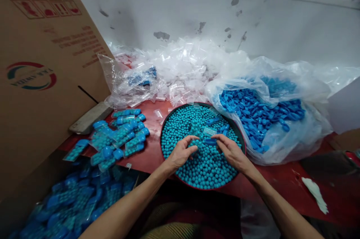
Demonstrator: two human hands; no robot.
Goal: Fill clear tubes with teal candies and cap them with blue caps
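Note:
A round tray (161, 145) with a dark red rim is full of turquoise beads (208, 171). Over its middle, my left hand (181, 153) has thumb and index finger curled together; what lies between them blends into the beads. My right hand (229, 151) pinches a blue plastic cap (210, 141), its end pointing toward my left fingertips. Just behind the fingers, a small clear plastic tube (209, 131) lies on the beads. Further blue caps (223, 129) rest on the beads at the tray's right side.
Clear tubes (180, 91) are heaped along the wall. A plastic bag (306, 134) of blue caps stands right of the tray. Bead-filled capped tubes (123, 134) lie at left, with more (75, 197) lower down. A cardboard box (45, 93) rises at far left.

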